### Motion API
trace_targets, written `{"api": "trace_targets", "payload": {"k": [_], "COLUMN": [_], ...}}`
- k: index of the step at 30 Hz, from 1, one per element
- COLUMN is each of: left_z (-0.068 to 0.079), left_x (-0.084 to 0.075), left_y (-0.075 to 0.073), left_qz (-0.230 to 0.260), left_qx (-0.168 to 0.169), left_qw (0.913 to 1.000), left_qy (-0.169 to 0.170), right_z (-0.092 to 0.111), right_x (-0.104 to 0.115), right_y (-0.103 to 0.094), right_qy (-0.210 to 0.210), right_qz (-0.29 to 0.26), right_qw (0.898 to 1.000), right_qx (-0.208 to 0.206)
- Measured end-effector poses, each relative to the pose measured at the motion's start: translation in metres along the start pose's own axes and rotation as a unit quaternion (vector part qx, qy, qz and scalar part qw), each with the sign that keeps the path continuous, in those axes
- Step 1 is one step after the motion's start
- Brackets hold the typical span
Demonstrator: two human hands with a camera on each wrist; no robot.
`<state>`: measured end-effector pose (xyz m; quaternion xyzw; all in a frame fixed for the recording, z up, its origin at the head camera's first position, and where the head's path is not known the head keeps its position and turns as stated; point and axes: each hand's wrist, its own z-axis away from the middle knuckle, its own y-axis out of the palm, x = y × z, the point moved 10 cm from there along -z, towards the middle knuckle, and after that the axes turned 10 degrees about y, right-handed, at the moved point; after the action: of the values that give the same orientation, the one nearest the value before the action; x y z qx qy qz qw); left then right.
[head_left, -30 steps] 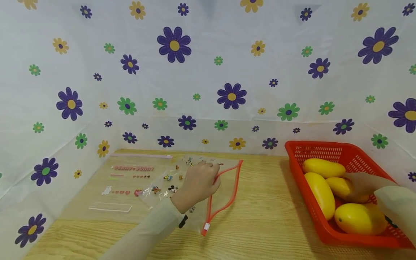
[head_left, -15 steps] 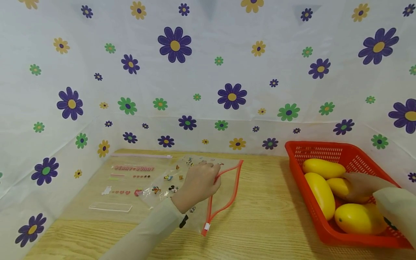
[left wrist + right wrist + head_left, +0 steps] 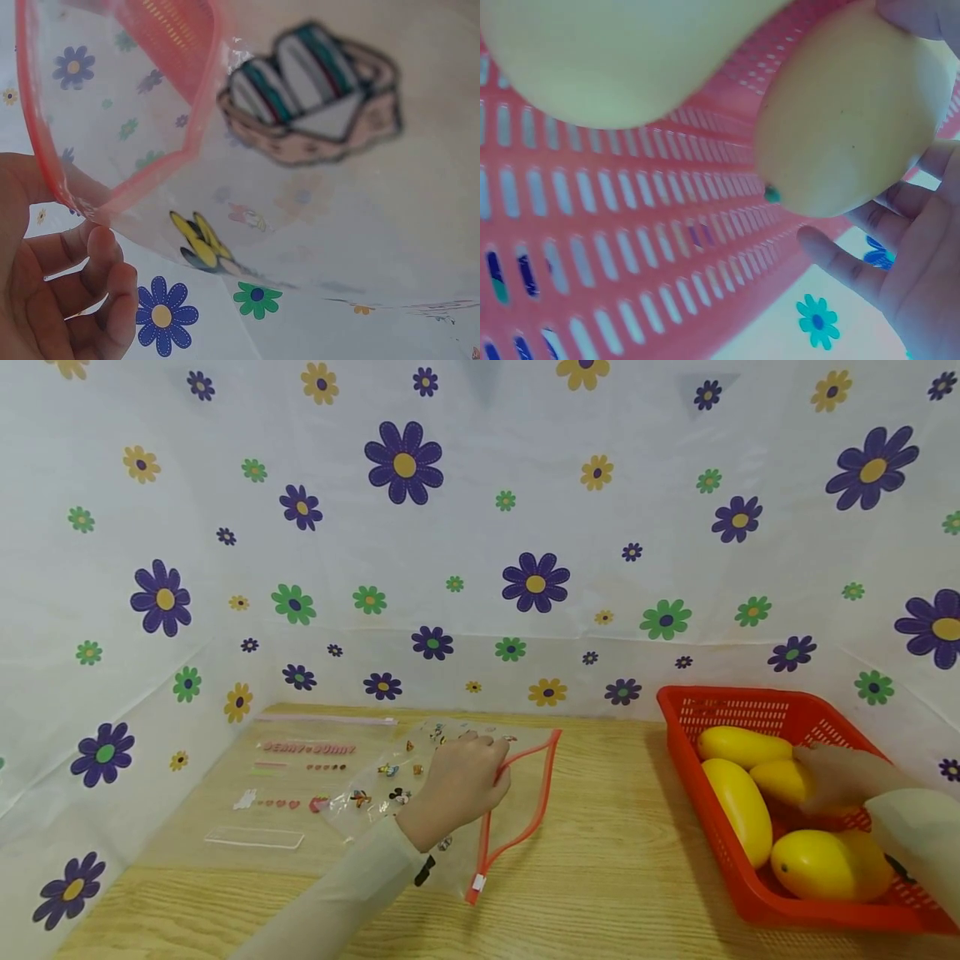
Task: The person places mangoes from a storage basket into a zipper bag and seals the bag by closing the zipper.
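My left hand [image 3: 457, 789] pinches the red zip edge of a clear zip bag [image 3: 517, 852] printed with cartoon figures. In the left wrist view the bag's mouth [image 3: 120, 112] gapes, and the thumb and fingers [image 3: 105, 247] hold one side of its rim. On the right, my right hand [image 3: 843, 781] reaches into a red basket [image 3: 720, 877] and grips a yellow mango [image 3: 780, 779]. The right wrist view shows the thumb over this mango [image 3: 847, 112] and fingers beneath it. Other yellow mangoes [image 3: 738, 806] lie around it; the hand hides part of the basket's inside.
A second clear bag [image 3: 247, 822] with a pink zip and "BERRY BUNNY" lettering lies flat at the left, partly under the first. Both rest on a wood-grain table [image 3: 615, 860]. A flower-patterned white sheet [image 3: 480, 527] encloses the back and sides.
My right hand has risen slightly in the basket, and the mango in its grip has lifted and shifted a little. The left hand and the bag have stayed put.
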<state>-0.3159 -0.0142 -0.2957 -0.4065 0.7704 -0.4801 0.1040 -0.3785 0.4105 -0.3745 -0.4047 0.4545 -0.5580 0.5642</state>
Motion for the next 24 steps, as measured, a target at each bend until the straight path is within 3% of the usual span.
{"api": "trace_targets", "payload": {"k": [5,11,18,24], "left_z": [0.000,0.000,-0.001,-0.002], "left_x": [0.001,0.001,0.000,0.000], "left_y": [0.001,0.002,0.002,0.005], "left_qz": [0.007,0.010,0.001,0.001], "left_qx": [0.006,0.006,0.011,0.017], "left_qw": [1.0000,0.9999,0.9999,0.9998], "left_qy": [-0.003,-0.003,-0.002,-0.003], "right_z": [0.006,0.013,0.022,0.029], "right_x": [0.006,0.010,0.033,0.060], "right_y": [-0.015,-0.031,-0.057,-0.072], "right_qy": [-0.004,0.008,-0.039,-0.063], "right_qz": [0.027,0.031,0.055,0.073], "right_qw": [0.999,0.998,0.989,0.982], "right_qx": [-0.040,-0.058,-0.132,-0.165]}}
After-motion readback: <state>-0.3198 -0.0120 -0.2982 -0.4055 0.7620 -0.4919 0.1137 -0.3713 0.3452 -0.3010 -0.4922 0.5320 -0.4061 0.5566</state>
